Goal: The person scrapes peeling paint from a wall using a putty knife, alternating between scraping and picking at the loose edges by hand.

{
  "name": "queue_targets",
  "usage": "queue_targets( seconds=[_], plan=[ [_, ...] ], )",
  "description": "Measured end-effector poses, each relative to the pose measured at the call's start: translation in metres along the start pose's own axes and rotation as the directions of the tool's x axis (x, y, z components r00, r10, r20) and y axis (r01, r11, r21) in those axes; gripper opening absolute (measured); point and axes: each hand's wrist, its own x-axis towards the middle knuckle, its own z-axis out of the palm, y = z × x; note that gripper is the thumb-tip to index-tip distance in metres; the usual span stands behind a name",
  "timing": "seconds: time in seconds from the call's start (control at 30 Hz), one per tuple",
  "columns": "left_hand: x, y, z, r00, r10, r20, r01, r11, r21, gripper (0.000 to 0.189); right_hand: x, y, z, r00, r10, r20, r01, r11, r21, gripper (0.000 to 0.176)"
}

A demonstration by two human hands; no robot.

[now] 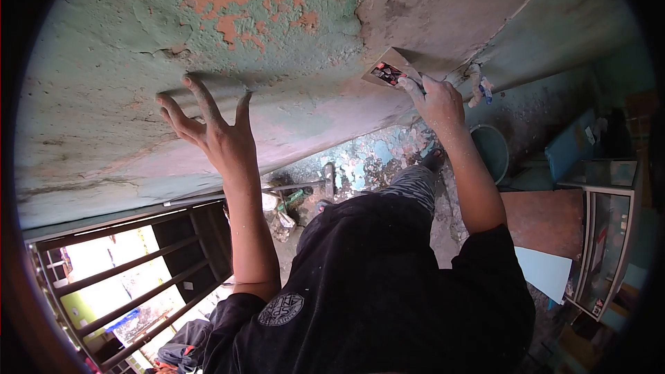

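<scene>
My left hand (215,131) is spread with its fingertips against the wall (298,62), holding nothing. Dust coats its fingers. To the right, my right hand (436,100) has its fingers closed on a flat sandpaper sheet (370,76), dark grey with a printed reddish patch, close against the wall. Green paint on the wall is peeling, with orange patches above my left hand and bare grey plaster at the upper middle.
A pipe with a blue-handled tap (478,86) sticks out right of my right hand. Below are a round bucket (489,152), a framed cabinet (609,235) and a pale board (544,270). A barred window (131,284) is at lower left. A long-handled tool (329,180) lies by the wall.
</scene>
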Motion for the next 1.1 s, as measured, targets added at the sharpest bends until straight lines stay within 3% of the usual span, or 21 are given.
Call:
queue_targets(
  seconds=[0.1,0.27,0.43,0.57,0.67,0.73,0.87,0.93,0.97,1.03,1.1],
  plan=[
    [-0.001,-0.001,-0.001,1.000,-0.004,0.031,0.002,0.998,0.069,0.101,0.001,0.004,0.004,1.000,-0.007,0.000,0.007,1.000,-0.003,0.057],
    [0.000,0.001,-0.001,1.000,-0.014,0.006,0.014,1.000,0.015,0.098,0.009,0.002,-0.009,0.998,-0.004,0.066,0.012,0.992,-0.124,0.057],
    [0.000,0.003,-0.001,1.000,-0.024,0.016,0.023,1.000,0.017,0.098,0.014,-0.014,-0.022,0.983,-0.144,0.112,0.156,0.982,-0.110,0.053],
    [-0.002,-0.002,0.001,1.000,-0.024,0.015,0.023,0.999,0.047,0.099,0.011,-0.022,-0.029,0.975,-0.139,0.171,0.164,0.976,-0.141,0.053],
    [-0.003,-0.004,0.001,0.999,-0.034,0.019,0.033,0.999,0.039,0.100,-0.004,-0.005,-0.007,0.989,-0.091,0.114,0.098,0.993,-0.062,0.052],
    [-0.004,-0.003,0.001,0.999,-0.035,0.026,0.034,0.999,0.024,0.100,-0.015,0.009,0.004,0.996,0.029,-0.087,-0.022,0.996,0.087,0.056],
    [-0.004,-0.004,0.001,1.000,-0.016,0.018,0.016,1.000,0.017,0.098,-0.026,0.031,0.022,0.984,0.167,-0.056,-0.162,0.983,0.080,0.057],
    [-0.003,-0.005,0.002,1.000,-0.010,0.016,0.010,1.000,0.020,0.098,-0.030,0.032,0.033,0.973,0.232,-0.012,-0.226,0.959,0.170,0.059],
    [-0.003,-0.005,0.002,1.000,-0.013,0.015,0.012,1.000,0.023,0.097,-0.030,0.032,0.039,0.971,0.238,-0.014,-0.232,0.958,0.169,0.059],
    [-0.004,-0.003,0.001,1.000,-0.009,0.013,0.009,1.000,0.020,0.097,-0.023,0.032,0.055,0.978,0.206,-0.025,-0.183,0.914,0.362,0.061],
    [-0.002,0.001,0.000,0.999,-0.031,0.011,0.030,0.998,0.049,0.097,-0.018,0.035,0.068,0.969,0.245,-0.022,-0.222,0.908,0.356,0.062]
  ],
)
